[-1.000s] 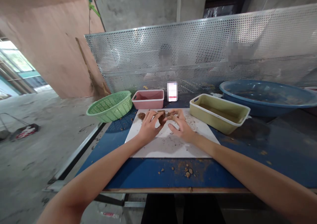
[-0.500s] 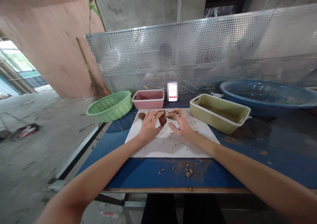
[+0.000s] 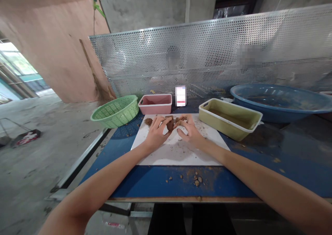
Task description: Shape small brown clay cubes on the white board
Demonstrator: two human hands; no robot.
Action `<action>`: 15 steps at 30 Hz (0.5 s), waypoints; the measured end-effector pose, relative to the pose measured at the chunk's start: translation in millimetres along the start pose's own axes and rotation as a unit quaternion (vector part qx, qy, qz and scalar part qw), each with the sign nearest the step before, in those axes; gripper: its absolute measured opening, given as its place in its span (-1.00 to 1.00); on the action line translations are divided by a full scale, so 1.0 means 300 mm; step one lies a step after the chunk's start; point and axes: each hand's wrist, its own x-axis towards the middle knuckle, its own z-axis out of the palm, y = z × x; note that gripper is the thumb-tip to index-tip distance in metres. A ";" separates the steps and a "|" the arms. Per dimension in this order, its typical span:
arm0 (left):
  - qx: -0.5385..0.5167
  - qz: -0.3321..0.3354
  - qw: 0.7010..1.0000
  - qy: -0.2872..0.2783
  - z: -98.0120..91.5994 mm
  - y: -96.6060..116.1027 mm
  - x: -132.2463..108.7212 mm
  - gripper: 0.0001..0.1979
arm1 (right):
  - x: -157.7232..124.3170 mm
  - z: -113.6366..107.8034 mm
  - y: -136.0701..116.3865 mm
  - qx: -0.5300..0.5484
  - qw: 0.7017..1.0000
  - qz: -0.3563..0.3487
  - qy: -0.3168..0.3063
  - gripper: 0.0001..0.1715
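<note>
Both my hands rest on a white board point(image 3: 160, 155) lying on the blue table point(image 3: 259, 159). My left hand point(image 3: 156, 135) pinches a brown lump of clay point(image 3: 170, 125) between thumb and fingers. My right hand point(image 3: 188, 130) is curled beside it, its fingertips on the same lump and on a smaller brown piece point(image 3: 177, 120) just behind. Another small brown lump point(image 3: 148, 121) lies on the board's far left corner. Brown crumbs are scattered over the board.
A green basket point(image 3: 115, 111) and a pink tub point(image 3: 155, 104) stand behind the board at the left. A yellow tub point(image 3: 229, 117) with brown water and a blue basin point(image 3: 280, 101) stand at the right. A perforated metal screen point(image 3: 220, 51) backs the table. Clay crumbs point(image 3: 196, 179) lie near the front edge.
The hands have stayed in place. The fingers of the right hand have shifted slightly on the clay lump, which has turned a little between the two hands.
</note>
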 end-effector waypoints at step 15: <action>-0.006 -0.022 1.000 0.002 -0.001 0.001 0.000 -0.48 | -0.002 -0.018 0.010 -0.062 0.998 -0.023 0.022 -0.37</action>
